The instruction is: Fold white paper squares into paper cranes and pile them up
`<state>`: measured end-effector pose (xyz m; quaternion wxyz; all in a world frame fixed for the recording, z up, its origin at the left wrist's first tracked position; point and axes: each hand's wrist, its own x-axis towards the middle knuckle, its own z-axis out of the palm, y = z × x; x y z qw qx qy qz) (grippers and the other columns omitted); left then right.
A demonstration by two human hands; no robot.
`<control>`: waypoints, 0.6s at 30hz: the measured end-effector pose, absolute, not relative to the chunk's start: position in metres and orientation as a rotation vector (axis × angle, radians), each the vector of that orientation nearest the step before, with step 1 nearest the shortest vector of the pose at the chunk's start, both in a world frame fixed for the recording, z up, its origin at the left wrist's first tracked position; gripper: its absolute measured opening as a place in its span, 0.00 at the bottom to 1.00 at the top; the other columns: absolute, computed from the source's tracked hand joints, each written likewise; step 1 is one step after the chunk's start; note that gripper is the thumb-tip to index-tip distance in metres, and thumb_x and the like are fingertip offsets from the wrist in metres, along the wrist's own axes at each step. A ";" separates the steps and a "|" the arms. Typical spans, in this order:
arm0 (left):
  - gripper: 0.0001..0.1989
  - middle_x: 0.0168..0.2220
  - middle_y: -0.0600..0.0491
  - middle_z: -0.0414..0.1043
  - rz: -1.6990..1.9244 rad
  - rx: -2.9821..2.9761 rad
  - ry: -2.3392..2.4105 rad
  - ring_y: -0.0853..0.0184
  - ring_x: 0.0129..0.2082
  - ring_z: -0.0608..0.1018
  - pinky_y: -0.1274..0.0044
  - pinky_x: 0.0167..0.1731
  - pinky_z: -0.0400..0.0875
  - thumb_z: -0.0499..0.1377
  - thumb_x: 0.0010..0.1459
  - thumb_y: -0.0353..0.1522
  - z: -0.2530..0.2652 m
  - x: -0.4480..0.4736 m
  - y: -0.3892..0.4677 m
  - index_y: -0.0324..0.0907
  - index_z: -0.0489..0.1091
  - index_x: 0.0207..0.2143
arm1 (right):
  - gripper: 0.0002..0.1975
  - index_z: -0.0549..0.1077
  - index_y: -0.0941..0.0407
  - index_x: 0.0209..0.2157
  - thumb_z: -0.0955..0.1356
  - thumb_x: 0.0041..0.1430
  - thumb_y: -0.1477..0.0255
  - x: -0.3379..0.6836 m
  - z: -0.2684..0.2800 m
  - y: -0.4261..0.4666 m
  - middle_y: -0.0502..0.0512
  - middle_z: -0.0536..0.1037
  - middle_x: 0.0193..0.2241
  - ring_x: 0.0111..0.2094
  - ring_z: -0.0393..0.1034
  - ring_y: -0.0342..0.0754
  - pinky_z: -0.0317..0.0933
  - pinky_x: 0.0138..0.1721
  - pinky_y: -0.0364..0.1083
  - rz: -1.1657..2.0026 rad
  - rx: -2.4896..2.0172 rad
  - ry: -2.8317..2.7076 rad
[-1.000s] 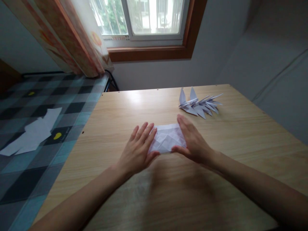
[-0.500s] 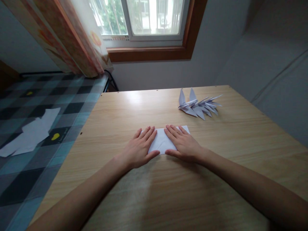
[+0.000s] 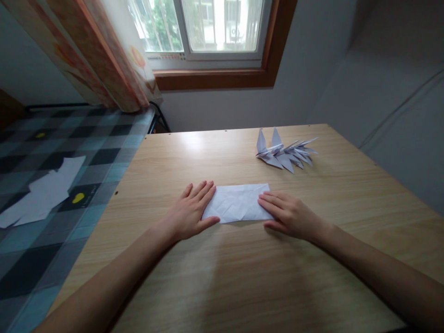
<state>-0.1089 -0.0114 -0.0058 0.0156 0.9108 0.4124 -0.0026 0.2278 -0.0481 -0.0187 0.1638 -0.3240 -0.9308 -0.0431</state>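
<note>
A folded white sheet of paper (image 3: 239, 202) lies flat on the wooden table (image 3: 229, 273), with faint crease lines across it. My left hand (image 3: 194, 209) rests on its left end, fingers stretched out and thumb apart along the near edge. At the other end, my right hand (image 3: 289, 213) touches the right edge with its fingertips, fingers extended and thumb lower down. Both hands are open, and the paper's two ends are partly hidden under them.
Several pointed folded paper pieces (image 3: 286, 152) sit in a cluster at the table's back right. Loose white paper (image 3: 46, 192) lies on the checked bed cover (image 3: 31, 263) to the left. A window (image 3: 222, 27) and a curtain (image 3: 114, 55) are beyond.
My hands have moved apart, the left one leftward and the right one rightward, so more of the paper's middle shows. The paper stays flat on the table.
</note>
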 end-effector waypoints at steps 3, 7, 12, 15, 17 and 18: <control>0.39 0.69 0.41 0.50 0.041 2.885 1.290 0.49 0.69 0.53 0.55 0.65 0.46 0.48 0.62 0.54 -0.003 -0.118 -0.006 0.41 0.51 0.68 | 0.14 0.75 0.61 0.48 0.62 0.67 0.73 0.220 -0.011 -0.056 0.65 0.80 0.45 0.47 0.75 0.55 0.71 0.48 0.53 -0.228 -0.709 -2.654; 0.28 0.68 0.41 0.54 0.233 3.026 1.251 0.49 0.68 0.56 0.54 0.65 0.46 0.51 0.64 0.43 0.006 -0.120 -0.009 0.41 0.60 0.63 | 0.16 0.76 0.60 0.44 0.59 0.66 0.82 0.206 -0.001 -0.064 0.62 0.82 0.37 0.38 0.76 0.50 0.73 0.38 0.48 -0.327 -0.721 -2.788; 0.16 0.55 0.46 0.72 0.474 3.199 0.908 0.57 0.54 0.73 0.64 0.53 0.66 0.53 0.66 0.37 0.009 -0.093 -0.032 0.42 0.69 0.53 | 0.14 0.75 0.67 0.43 0.60 0.63 0.84 0.182 0.006 -0.065 0.60 0.79 0.27 0.25 0.72 0.49 0.66 0.24 0.46 -0.568 -0.618 -2.805; 0.12 0.42 0.49 0.78 0.648 3.266 0.665 0.63 0.37 0.77 0.71 0.36 0.70 0.55 0.66 0.36 0.006 -0.078 -0.039 0.39 0.70 0.46 | 0.13 0.75 0.65 0.40 0.60 0.65 0.82 0.162 0.005 -0.064 0.56 0.76 0.24 0.23 0.69 0.47 0.61 0.21 0.46 -0.547 -0.598 -2.727; 0.08 0.35 0.51 0.78 0.723 3.299 0.602 0.67 0.31 0.76 0.74 0.30 0.68 0.54 0.66 0.31 0.006 -0.076 -0.038 0.38 0.70 0.42 | 0.12 0.74 0.64 0.36 0.60 0.65 0.83 0.150 0.004 -0.063 0.55 0.75 0.23 0.22 0.68 0.47 0.59 0.21 0.46 -0.479 -0.568 -2.671; 0.07 0.32 0.52 0.77 0.738 3.304 0.598 0.68 0.29 0.75 0.74 0.29 0.67 0.53 0.66 0.29 0.005 -0.077 -0.037 0.38 0.70 0.39 | 0.11 0.74 0.65 0.37 0.60 0.65 0.83 0.146 0.003 -0.063 0.56 0.75 0.24 0.23 0.68 0.47 0.60 0.21 0.46 -0.442 -0.547 -2.644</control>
